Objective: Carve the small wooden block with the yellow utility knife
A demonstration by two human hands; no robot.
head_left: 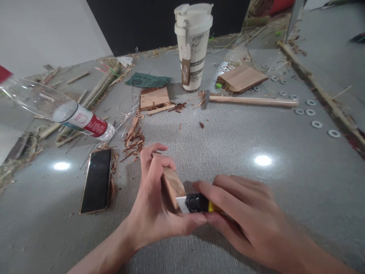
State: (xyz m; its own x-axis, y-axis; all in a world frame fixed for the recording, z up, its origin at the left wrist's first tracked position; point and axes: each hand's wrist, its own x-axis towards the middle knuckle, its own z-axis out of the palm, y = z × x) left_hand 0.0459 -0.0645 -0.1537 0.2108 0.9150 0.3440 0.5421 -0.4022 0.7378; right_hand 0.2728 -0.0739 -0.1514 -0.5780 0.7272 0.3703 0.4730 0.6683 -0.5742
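My left hand (155,201) is closed around a small block of wood (173,183), tilted up over the table. In my right hand (242,213) is a utility knife (197,203) with a black and yellow body, its handle mostly hidden by the fingers. The knife's short blade (182,204) touches the near end of the wood. My left thumb lies below the blade and reaches the knife's front and my right thumb. The lower part of the block is hidden behind my left palm.
A phone (97,180) lies at left, beside wood shavings (133,140). Behind stand a bottle (74,114) and a lidded cup (194,45). A hammer (253,101), flat wood pieces (155,98), green sandpaper (148,80) and several washers (316,124) lie further back.
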